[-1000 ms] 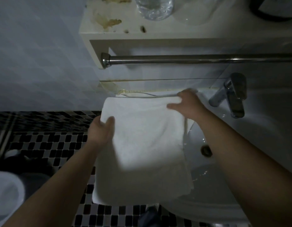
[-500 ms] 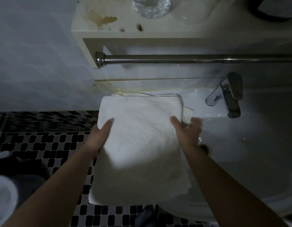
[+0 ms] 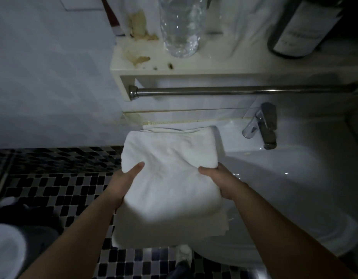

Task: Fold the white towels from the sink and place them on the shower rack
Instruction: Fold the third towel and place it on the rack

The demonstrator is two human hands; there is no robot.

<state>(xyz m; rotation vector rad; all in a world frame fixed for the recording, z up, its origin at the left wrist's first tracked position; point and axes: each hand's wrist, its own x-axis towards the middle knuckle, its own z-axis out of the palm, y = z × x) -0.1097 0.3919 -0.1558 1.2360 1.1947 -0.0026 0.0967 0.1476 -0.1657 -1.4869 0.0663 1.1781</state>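
A folded white towel (image 3: 170, 178) lies across the left rim of the white sink (image 3: 294, 178), its near end hanging over the floor. My left hand (image 3: 124, 182) grips the towel's left edge, thumb on top and fingers hidden underneath. On the right edge, my right hand (image 3: 220, 180) holds the towel the same way, thumb across the top. More white towel layers (image 3: 174, 129) show beneath at the far edge.
A chrome tap (image 3: 262, 125) stands at the sink's back right. Above runs a metal rail (image 3: 234, 90) under a stained shelf (image 3: 214, 65) with a clear bottle (image 3: 180, 27) and a dark bottle (image 3: 300, 27). Black-and-white mosaic floor (image 3: 53, 188) lies left; a white toilet rim (image 3: 5, 250) sits bottom left.
My right hand came from the towel's far right corner down to its right edge. The towel is folded narrower and both hands now grip its sides.
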